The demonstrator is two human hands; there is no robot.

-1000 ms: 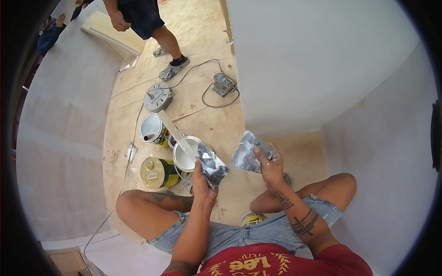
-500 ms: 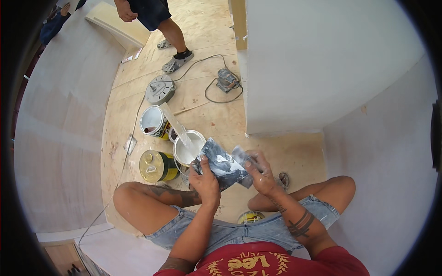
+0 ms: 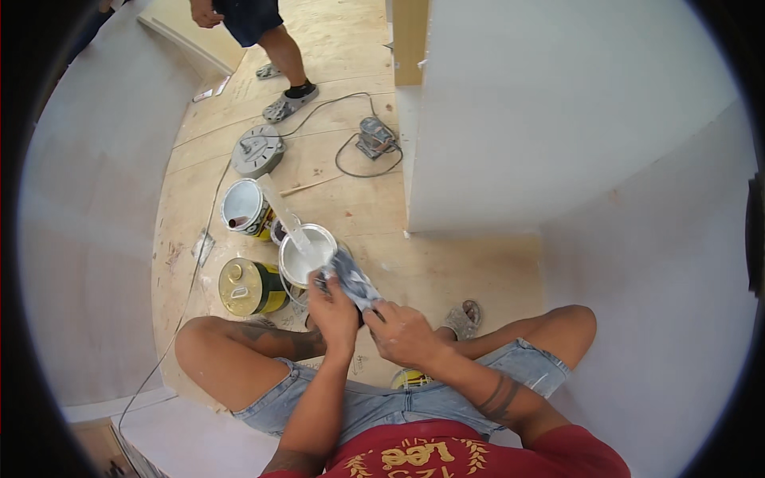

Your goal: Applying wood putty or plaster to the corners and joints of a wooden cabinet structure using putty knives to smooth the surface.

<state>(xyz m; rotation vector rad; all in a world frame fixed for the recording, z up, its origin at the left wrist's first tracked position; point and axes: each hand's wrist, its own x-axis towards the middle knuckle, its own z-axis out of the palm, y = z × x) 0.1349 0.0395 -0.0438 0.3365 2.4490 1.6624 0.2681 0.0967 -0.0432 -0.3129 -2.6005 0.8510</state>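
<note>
My left hand [image 3: 333, 315] grips a dark grey flat plate [image 3: 351, 275] smeared with white paste, its thumb lying over one edge. The plate is tilted, so less of its face shows. At its near right corner my right hand [image 3: 405, 331] is closed on a flat scraper, mostly hidden by the fingers and the plate. Just beyond the left hand stands a white bucket [image 3: 284, 275] with white paste inside. A pale, paste-coated flat stick [image 3: 285, 215] leans out of that bucket.
Left of the bucket stand a yellow-topped can [image 3: 241, 288] and an open tin [image 3: 243, 199]. Farther off are a cable reel [image 3: 259, 150], a corded sander [image 3: 376, 137] and another person's leg [image 3: 280, 54]. A white panel [image 3: 510, 119] stands at the right.
The plate has tipped to a narrower angle and turned. My right hand has moved left and nearer to me, to the plate's near corner. The whole view has shifted slightly.
</note>
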